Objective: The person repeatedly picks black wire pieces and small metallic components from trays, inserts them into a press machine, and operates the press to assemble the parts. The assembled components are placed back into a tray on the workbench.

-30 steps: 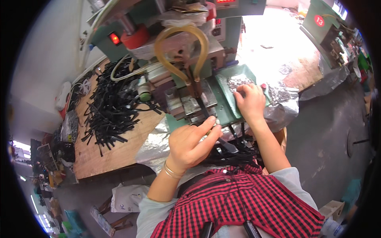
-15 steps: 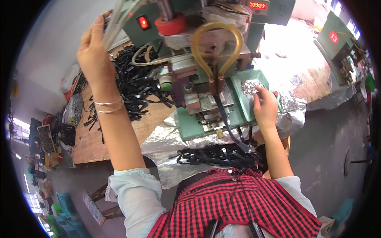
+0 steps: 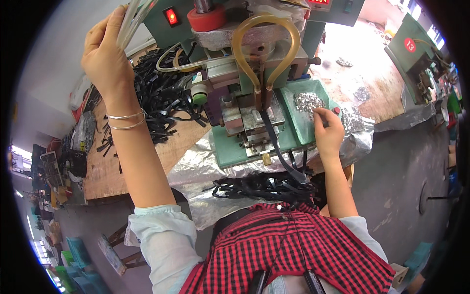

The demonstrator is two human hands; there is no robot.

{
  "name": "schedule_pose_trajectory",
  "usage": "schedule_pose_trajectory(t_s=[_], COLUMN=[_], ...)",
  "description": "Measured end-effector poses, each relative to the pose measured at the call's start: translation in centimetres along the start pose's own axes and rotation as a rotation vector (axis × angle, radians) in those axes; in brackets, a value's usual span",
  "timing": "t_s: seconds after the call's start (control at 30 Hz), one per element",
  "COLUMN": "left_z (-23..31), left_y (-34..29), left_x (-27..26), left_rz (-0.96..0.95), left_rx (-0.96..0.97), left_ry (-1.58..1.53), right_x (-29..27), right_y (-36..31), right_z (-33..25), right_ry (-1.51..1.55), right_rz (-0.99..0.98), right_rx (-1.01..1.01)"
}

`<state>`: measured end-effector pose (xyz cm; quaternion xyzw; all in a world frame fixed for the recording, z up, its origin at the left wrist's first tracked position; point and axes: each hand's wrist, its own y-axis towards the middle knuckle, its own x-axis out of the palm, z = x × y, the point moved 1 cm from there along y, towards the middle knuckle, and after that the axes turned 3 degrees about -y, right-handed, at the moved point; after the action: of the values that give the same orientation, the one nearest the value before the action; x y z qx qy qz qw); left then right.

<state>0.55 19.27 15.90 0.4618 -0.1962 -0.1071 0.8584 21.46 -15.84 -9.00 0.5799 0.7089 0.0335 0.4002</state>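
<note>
Raised at the upper left, my left hand has its fingers curled beside clear plastic tubes; what they close on is hidden. My right hand is over the green tray, thumb and fingertips pinched together at the edge of a heap of small metal pieces. Anything in that pinch is too small to name. Between my hands stands a green bench press with a looped amber hose. A black strap runs from under its copper-coloured jaws down toward my lap.
Many black straps lie heaped on the wooden table to the left. Another bundle of straps rests on foil sheeting in front of me. A second green machine stands at the far right.
The fingers of my right hand have drawn together into a pinch at the metal pieces. My left hand stays raised by the tubes. The whole view has shifted slightly.
</note>
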Motion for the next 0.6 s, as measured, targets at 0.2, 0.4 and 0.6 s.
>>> schedule_pose_trajectory(t_s=[0.2, 0.4, 0.6], left_z=[0.0, -10.8, -12.8], left_y=[-1.0, -15.3, -20.1], left_x=[-0.2, -10.6, -13.3], left_rz=[0.07, -0.547, -1.259], left_rx=[-0.015, -0.335, 0.276], left_ry=[0.127, 1.034, 1.134], right_x=[-2.0, -3.5, 1.7], right_y=[-0.6, 0.8, 1.9], right_z=[-1.1, -8.3, -11.9], right_ry=[0.101, 0.45, 0.751], right_rz=[-0.024, -0.17, -0.251], right_rx=[0.117, -0.026, -0.056])
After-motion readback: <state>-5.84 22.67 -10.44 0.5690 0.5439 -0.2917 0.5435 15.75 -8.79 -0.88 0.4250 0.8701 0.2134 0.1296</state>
